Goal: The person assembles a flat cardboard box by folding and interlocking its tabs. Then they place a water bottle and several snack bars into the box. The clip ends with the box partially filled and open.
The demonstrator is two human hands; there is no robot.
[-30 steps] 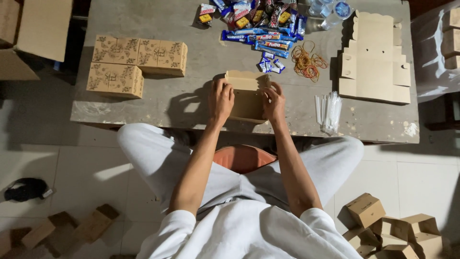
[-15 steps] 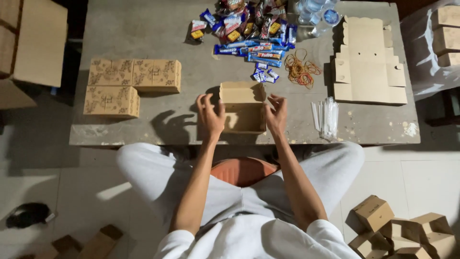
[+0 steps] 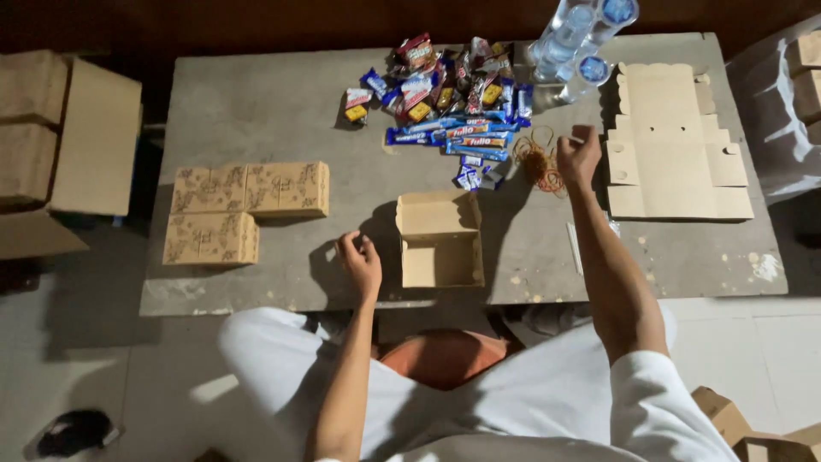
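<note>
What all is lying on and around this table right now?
open box: one, plain brown cardboard, lid up, at the table's near edge
table: one, grey, worn top
closed boxes: three, brown with a printed pattern, on the table's left part
snack packets: a heap, mostly blue, red and yellow, at the far middle
rubber bands: a small pile, orange-brown, beside the packets
water bottles: a few, clear with blue caps, at the far right
flat box blanks: a stack, brown, on the right
cartons: brown, off the table's left side
folded boxes: brown, on the floor at lower right
left hand: on the table beside the open box, holds nothing
right hand: closed, over the rubber bands
</note>
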